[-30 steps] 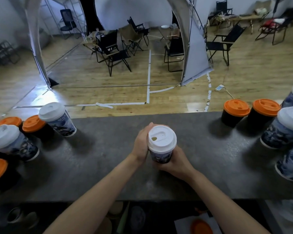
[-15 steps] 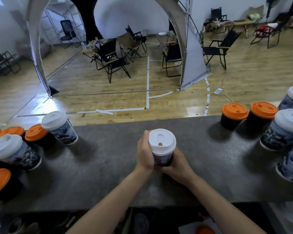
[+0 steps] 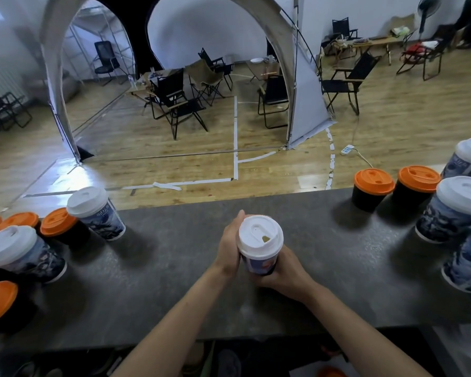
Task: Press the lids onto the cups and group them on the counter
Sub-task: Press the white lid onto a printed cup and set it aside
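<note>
The cup (image 3: 259,263) is being held at the middle of the counter (image 3: 161,268). Its long axis is running near upright, with the white lid (image 3: 260,236) facing up and the sip hole sitting toward the right. The left hand (image 3: 229,247) is clasping its left side. The right hand (image 3: 283,273) is wrapping its lower wall. Fingertips and cup base are hiding from view, so contact with the counter cannot be told. The left cup group (image 3: 19,251) and right cup group (image 3: 457,210) are running off the frame edges.
</note>
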The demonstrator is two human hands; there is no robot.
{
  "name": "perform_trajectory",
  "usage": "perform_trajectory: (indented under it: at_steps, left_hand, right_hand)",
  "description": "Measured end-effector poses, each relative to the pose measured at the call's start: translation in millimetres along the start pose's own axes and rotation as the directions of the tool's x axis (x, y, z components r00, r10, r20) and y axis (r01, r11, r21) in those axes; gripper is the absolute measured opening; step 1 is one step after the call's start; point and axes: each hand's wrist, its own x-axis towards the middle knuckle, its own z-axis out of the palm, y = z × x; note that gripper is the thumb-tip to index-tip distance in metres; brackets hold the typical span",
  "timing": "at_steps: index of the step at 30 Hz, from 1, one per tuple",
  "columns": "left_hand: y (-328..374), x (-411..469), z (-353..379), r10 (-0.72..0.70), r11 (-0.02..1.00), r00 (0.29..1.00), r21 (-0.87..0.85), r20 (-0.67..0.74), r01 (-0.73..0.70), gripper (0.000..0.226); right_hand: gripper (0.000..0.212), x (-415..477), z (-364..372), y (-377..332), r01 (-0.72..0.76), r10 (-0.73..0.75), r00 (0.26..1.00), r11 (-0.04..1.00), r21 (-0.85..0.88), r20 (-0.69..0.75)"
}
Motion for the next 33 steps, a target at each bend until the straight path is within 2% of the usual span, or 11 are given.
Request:
perform_trajectory:
  at_steps: [2,4,8,9,13,19,21,24,26,30,33]
  left_hand:
    - [1.6,1.6,-4.9,-0.01,1.0,0.998,-0.007,0.061,0.011,0.053]
    - [-4.9,-2.4,0.4,0.037,0.996,0.998,-0.075,-0.045,-0.041,0.047]
    - [-16.1,-9.8,12.9,0.146,0.988,0.96,-0.014,-0.239,-0.154,0.051]
    - [-12.2,-9.9,12.2,0.129,0.991,0.966,-0.009,-0.226,-0.135,0.05]
    - [3.6,1.8,-3.8,0.007,1.0,0.997,0.006,0.071,-0.008,0.049]
    - [-16.4,-6.0,11.6,0.135,0.989,0.966,-0.023,-0.222,-0.143,0.054]
    - [-11.4,-3.6,11.3,0.115,0.992,0.974,-0.029,-0.193,-0.123,0.048]
    - [0.7,7.1,-1.5,0.038,0.999,0.998,0.007,0.043,-0.038,0.046]
    - [1.3,7.9,-5.5,0.049,0.999,0.993,0.007,0.11,-0.05,0.048]
    - [-12.1,3.2,0.2,0.145,0.989,0.988,-0.029,-0.053,-0.147,0.044]
    - [-6.4,5.3,-2.1,0.181,0.983,0.982,0.021,-0.043,-0.18,0.041]
  right_hand:
    - [0.075,-0.3,-0.5,-1.0,0.026,-0.026,1.0,0.999,-0.021,0.014]
    - [0.077,-0.9,0.9,-5.6,0.063,-0.063,0.998,0.998,-0.002,-0.003]
    - [0.085,-0.6,3.2,-7.8,0.062,-0.06,0.997,0.997,0.044,-0.049]
    - [0.084,-0.7,2.7,-6.6,0.046,-0.045,0.998,0.998,0.035,-0.049]
    - [0.077,-1.1,0.7,2.8,0.019,-0.019,1.0,1.0,-0.014,0.005]
    - [0.085,0.1,3.5,-4.8,0.062,-0.061,0.997,0.998,0.024,-0.053]
    - [0.08,-1.0,2.5,-3.2,0.055,-0.053,0.996,0.998,0.022,-0.066]
    - [0.071,-4.0,0.9,1.1,0.031,-0.03,0.999,0.999,0.01,-0.033]
    - [0.072,-4.2,0.3,0.4,0.035,-0.034,0.999,0.999,0.011,-0.015]
    - [0.086,-3.1,2.3,-7.4,0.07,-0.07,0.997,0.997,0.028,-0.027]
    - [0.083,-2.2,0.8,-7.7,0.048,-0.047,0.998,0.998,0.037,-0.033]
